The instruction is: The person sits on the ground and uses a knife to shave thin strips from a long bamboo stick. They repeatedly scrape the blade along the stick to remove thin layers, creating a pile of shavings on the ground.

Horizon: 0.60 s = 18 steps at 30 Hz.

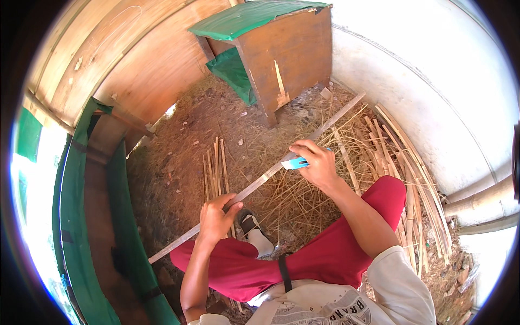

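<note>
A long, narrow bamboo strip [250,188] runs slantwise across my lap, from the lower left up to the far right. My left hand [215,219] is closed around its lower half, thumb on top. Farther up, my right hand [317,164] grips a light-blue utility knife [296,163], its pale end against the strip. Those fingers also press on the strip from above. Most of the knife's body is hidden in the palm. Below the strip, my shod foot [252,226] shows between my crossed legs in red trousers [319,246].
Thin shavings [295,200] litter the dirt floor ahead. Split bamboo strips [417,184] are heaped at the right beside a white wall [417,70]; several more [216,168] lie ahead of my left hand. A brown wooden cabinet [295,54] stands at the back, a green-covered shelf [81,216] at the left.
</note>
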Each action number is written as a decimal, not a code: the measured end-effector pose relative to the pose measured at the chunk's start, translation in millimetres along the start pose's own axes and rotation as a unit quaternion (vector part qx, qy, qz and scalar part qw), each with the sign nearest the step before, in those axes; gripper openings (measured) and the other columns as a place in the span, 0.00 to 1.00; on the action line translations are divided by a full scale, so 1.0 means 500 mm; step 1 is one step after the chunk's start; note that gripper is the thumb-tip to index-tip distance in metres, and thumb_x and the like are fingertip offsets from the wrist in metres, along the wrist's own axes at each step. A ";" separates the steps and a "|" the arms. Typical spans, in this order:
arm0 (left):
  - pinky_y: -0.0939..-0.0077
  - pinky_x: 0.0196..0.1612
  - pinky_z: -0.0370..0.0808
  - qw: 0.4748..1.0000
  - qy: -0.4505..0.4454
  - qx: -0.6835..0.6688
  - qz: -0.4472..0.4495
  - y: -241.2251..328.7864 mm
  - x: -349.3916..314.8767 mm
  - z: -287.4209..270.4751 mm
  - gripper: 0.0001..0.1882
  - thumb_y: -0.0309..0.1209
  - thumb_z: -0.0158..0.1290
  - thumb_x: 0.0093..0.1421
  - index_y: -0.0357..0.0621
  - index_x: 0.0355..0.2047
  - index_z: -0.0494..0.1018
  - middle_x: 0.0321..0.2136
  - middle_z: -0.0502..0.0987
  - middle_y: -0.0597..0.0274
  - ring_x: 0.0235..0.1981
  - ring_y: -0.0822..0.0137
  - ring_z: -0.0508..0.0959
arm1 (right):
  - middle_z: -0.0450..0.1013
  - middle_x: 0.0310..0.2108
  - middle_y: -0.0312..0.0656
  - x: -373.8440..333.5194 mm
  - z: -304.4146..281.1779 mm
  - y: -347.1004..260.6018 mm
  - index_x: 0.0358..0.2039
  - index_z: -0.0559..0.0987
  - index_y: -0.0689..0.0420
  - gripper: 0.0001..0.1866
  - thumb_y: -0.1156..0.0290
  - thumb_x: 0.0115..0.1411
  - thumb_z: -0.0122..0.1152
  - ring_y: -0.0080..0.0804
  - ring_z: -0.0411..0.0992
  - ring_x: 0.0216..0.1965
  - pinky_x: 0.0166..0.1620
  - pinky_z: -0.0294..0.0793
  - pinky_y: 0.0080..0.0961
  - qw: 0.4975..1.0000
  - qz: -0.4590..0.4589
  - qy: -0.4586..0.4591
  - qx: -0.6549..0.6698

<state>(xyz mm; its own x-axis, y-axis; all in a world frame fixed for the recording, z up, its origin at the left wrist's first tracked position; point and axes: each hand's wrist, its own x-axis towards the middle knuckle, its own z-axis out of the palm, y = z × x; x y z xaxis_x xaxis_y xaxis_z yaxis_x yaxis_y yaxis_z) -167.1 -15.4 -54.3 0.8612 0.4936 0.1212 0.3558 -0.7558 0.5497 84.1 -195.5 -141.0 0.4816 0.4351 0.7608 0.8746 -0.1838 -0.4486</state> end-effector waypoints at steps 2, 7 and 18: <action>0.67 0.40 0.78 1.000 -0.004 0.014 -0.002 0.010 0.003 -0.011 0.17 0.31 0.67 0.55 0.35 0.43 0.80 0.35 0.83 0.45 0.37 0.54 0.84 | 0.79 0.39 0.31 0.003 -0.005 -0.004 0.37 0.85 0.50 0.17 0.81 0.45 0.68 0.29 0.79 0.25 0.23 0.78 0.24 1.000 -0.002 -0.019 -0.013; 0.66 0.40 0.78 0.999 0.011 0.051 -0.006 0.029 0.008 -0.014 0.17 0.32 0.67 0.55 0.38 0.43 0.81 0.37 0.83 0.47 0.37 0.52 0.84 | 0.76 0.41 0.29 -0.001 -0.008 -0.001 0.40 0.84 0.46 0.23 0.80 0.41 0.69 0.32 0.77 0.23 0.22 0.75 0.28 0.999 0.009 -0.040 -0.024; 0.60 0.47 0.73 0.987 0.065 0.132 0.062 0.022 0.018 -0.007 0.15 0.30 0.64 0.55 0.40 0.43 0.81 0.34 0.82 0.54 0.36 0.54 0.81 | 0.76 0.40 0.32 -0.003 -0.010 0.000 0.40 0.85 0.48 0.19 0.77 0.45 0.70 0.31 0.79 0.27 0.26 0.78 0.27 0.995 0.022 -0.089 -0.034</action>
<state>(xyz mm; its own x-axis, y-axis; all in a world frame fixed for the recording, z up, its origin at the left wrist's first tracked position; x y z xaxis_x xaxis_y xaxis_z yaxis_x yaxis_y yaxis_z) -156.9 -17.7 -44.1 0.8565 0.4287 0.2874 0.3484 -0.8911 0.2908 83.6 -200.7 -139.5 0.5078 0.5731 0.6432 0.8573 -0.2631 -0.4425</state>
